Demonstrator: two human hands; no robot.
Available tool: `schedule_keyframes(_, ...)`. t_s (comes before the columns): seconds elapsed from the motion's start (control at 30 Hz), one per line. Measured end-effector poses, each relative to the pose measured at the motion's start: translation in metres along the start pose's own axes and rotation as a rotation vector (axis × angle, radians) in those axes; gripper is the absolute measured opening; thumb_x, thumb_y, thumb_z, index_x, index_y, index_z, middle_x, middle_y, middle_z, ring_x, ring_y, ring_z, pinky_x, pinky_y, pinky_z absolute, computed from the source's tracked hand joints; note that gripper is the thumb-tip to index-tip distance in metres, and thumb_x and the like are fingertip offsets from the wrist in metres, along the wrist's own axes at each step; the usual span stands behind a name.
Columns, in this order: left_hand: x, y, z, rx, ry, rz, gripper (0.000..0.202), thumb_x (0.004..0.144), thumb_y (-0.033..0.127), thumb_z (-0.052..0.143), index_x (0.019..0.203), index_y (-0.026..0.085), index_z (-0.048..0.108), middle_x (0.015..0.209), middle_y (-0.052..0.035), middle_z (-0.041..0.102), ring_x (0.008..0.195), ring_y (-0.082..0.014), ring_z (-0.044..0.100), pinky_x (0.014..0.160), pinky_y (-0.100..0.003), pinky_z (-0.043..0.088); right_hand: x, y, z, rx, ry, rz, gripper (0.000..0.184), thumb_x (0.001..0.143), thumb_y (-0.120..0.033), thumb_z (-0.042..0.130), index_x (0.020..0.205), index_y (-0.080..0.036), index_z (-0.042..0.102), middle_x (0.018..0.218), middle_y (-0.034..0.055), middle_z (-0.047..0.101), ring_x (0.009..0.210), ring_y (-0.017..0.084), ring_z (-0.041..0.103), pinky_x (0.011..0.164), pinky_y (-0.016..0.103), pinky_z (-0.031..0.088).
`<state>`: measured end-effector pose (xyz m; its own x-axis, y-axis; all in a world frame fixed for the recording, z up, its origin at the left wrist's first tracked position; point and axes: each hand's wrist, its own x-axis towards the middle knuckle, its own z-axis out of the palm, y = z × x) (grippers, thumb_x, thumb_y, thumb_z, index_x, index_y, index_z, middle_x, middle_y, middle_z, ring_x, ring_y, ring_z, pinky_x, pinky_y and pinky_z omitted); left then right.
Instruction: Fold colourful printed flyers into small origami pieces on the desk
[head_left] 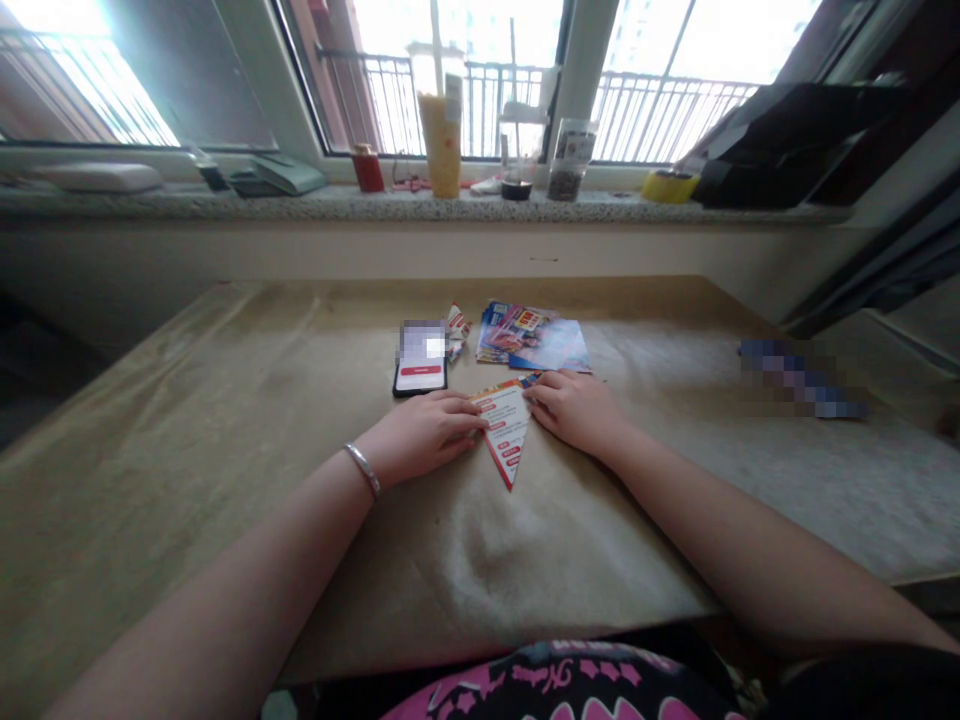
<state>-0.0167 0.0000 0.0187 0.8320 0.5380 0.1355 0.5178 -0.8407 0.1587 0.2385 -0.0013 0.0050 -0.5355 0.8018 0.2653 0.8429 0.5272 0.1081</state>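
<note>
A sheet of printed paper (507,432), folded into a triangle, lies on the table with its point towards me. Its face is white with red labels and small text, and a coloured strip runs along the far edge. My left hand (431,432), a silver bangle at its wrist, is closed on the paper's left edge. At the upper right corner, the curled fingers of my right hand (576,410) grip the paper and cover that corner. Just beyond my left hand lies a phone (421,372) with its screen lit.
Beyond the paper lies a stack of glossy printed cards (534,335). A small folded paper piece (456,325) sits beside the phone. A blurred flat item (801,380) is at the right. Cups, including a tall yellow drink (441,145), stand on the windowsill (300,207).
</note>
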Motion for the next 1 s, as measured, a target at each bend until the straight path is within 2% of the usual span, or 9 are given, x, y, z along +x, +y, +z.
schedule_keyframes(0.17,0.002,0.003,-0.002,-0.037,0.005,0.033,0.029,0.09,0.02,0.046,0.111,0.025,0.065,0.113,-0.0032,0.065,0.104,-0.016,0.058,0.093,-0.031,0.047,-0.001,-0.001,-0.002,0.052,-0.005,-0.009,0.036,0.089,-0.043,0.047,0.111,-0.019,0.064,0.109,0.012,0.065,0.1,0.026,0.057,0.083,0.039,0.044)
schedule_keyframes(0.27,0.002,0.005,-0.002,-0.029,-0.009,0.041,0.029,0.088,0.018,0.048,0.111,0.024,0.064,0.112,-0.0038,0.065,0.102,-0.016,0.058,0.092,-0.031,0.048,-0.001,0.003,0.001,0.14,0.001,-0.038,0.039,0.087,-0.043,0.051,0.116,-0.019,0.062,0.118,0.0109,0.062,0.107,0.026,0.055,0.091,0.04,0.043)
schedule_keyframes(0.5,0.0,0.002,0.002,0.018,0.038,0.019,0.034,0.089,0.028,0.05,0.121,0.021,0.056,0.13,-0.0077,0.054,0.115,-0.0203,0.052,0.098,-0.037,0.045,0.001,0.006,0.009,0.303,0.011,-0.198,0.037,0.088,-0.029,0.05,0.123,-0.02,0.058,0.13,0.0072,0.057,0.119,0.024,0.049,0.102,0.043,0.04)
schedule_keyframes(0.63,0.0,-0.001,0.003,0.008,0.013,0.032,0.038,0.09,0.033,0.048,0.125,0.021,0.054,0.13,-0.0063,0.055,0.119,-0.0207,0.049,0.103,-0.037,0.041,0.001,0.005,0.01,0.295,-0.006,-0.165,0.038,0.089,-0.029,0.05,0.124,-0.017,0.057,0.131,0.0069,0.057,0.119,0.025,0.049,0.102,0.043,0.041)
schedule_keyframes(0.77,0.001,0.0,0.001,0.024,0.015,0.045,0.036,0.09,0.033,0.048,0.123,0.02,0.056,0.126,-0.007,0.057,0.116,-0.0201,0.05,0.101,-0.036,0.042,0.003,0.005,0.01,0.317,-0.003,-0.168,0.037,0.088,-0.027,0.051,0.125,-0.02,0.056,0.128,0.0062,0.059,0.117,0.024,0.051,0.1,0.042,0.042)
schedule_keyframes(0.9,0.003,0.005,-0.001,0.076,0.012,0.058,0.03,0.09,0.03,0.048,0.115,0.02,0.061,0.116,-0.0074,0.061,0.108,-0.0193,0.055,0.095,-0.034,0.045,0.003,0.004,0.006,0.326,0.017,-0.18,0.028,0.088,-0.024,0.051,0.113,-0.02,0.063,0.119,0.006,0.064,0.111,0.022,0.055,0.097,0.038,0.043)
schedule_keyframes(1.0,0.003,0.006,0.001,0.109,0.019,0.052,0.029,0.092,0.03,0.046,0.115,0.02,0.061,0.114,-0.0074,0.061,0.104,-0.0187,0.056,0.092,-0.033,0.046,-0.001,0.0,-0.001,0.347,-0.019,-0.19,0.028,0.086,-0.033,0.053,0.107,-0.02,0.066,0.115,0.0075,0.065,0.106,0.022,0.057,0.094,0.038,0.044)
